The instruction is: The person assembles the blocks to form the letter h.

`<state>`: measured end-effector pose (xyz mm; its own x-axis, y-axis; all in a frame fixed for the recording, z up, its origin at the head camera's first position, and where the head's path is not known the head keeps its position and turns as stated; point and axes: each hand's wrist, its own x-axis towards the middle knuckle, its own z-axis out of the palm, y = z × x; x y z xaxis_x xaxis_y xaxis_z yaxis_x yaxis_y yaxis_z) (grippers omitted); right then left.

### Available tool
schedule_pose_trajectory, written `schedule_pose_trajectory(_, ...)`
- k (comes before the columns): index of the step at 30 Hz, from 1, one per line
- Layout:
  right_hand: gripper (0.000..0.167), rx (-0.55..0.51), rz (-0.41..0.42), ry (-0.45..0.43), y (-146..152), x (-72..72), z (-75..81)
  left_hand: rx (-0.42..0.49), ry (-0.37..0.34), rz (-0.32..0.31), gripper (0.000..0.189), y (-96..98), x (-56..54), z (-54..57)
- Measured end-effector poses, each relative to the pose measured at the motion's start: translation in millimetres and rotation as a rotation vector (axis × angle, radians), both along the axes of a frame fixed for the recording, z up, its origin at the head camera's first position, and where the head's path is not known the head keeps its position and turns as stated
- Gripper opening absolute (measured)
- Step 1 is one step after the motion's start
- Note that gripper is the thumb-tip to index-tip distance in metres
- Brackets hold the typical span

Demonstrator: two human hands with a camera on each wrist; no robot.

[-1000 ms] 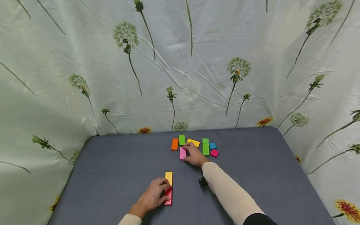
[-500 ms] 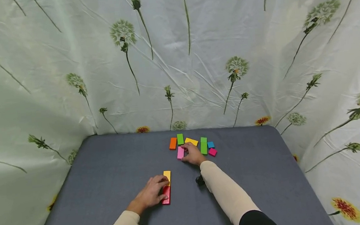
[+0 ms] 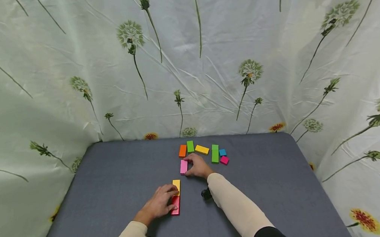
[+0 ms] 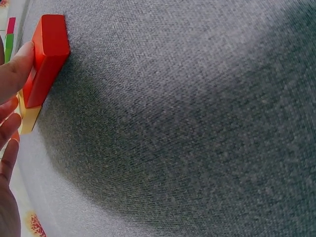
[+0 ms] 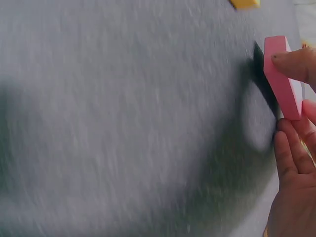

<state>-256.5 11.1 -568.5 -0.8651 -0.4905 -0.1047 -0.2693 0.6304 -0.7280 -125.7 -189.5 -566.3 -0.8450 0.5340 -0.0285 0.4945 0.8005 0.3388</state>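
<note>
Shifted leftward, the pink, wooden-looking oblong block (image 3: 183,167) seems light, stiff, best held by the ends our right hand (image 3: 197,166) pinches; our left hand (image 3: 157,203) spreads loosely over a red oblong block (image 4: 55,37).

The small oblong pink block (image 3: 183,166) is pinched between thumb and fingers in the right hand's grip (image 3: 198,166), its long side pointing away from the person, with a dark shadow just beside it; whether it touches the surface (image 3: 130,172) cannot be told. The glossy red block (image 3: 175,201) and the yellow block (image 3: 176,182) lie flat on the surface, touching end to end in one straight line, red nearer the person and yellow farther, with the left hand's grip (image 3: 158,204) resting on both, thumb on the red.
</note>
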Motion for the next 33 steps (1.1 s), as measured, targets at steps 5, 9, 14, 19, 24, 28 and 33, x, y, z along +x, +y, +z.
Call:
schedule_pose_trajectory(5, 0.057, -0.044, 0.006, -0.053, -13, 7.6, 0.3, 0.014, -0.015, 0.014, 0.043, -1.2, 0.2, 0.1)
schedule_pose_trajectory(9, 0.059, -0.055, 0.004, -0.079, -20, 12.0, -0.3, 0.020, -0.022, 0.014, 0.043, -2.4, 0.3, 0.5)
schedule_pose_trajectory(14, 0.058, -0.061, -0.006, -0.072, -24, 14.3, -1.7, 0.022, -0.004, -0.005, 0.041, -2.6, -0.9, 0.2)
schedule_pose_trajectory(19, 0.057, -0.055, -0.010, -0.065, -24, 15.1, -2.6, 0.033, -0.011, -0.004, 0.041, -1.5, -1.6, 0.6)
schedule_pose_trajectory(24, 0.057, -0.066, -0.032, -0.083, -24, 17.0, -3.4, 0.027, -0.007, -0.005, 0.042, -1.1, -2.2, 0.4)
schedule_pose_trajectory(28, 0.057, -0.065, -0.036, -0.085, -26, 19.4, -3.5, 0.020, -0.002, -0.012, 0.042, -1.5, -2.2, 0.4)
schedule_pose_trajectory(33, 0.055, -0.104, -0.041, -0.089, -26, 22.8, -4.8, 0.025, -0.024, -0.011, 0.043, -1.5, -2.2, 0.4)
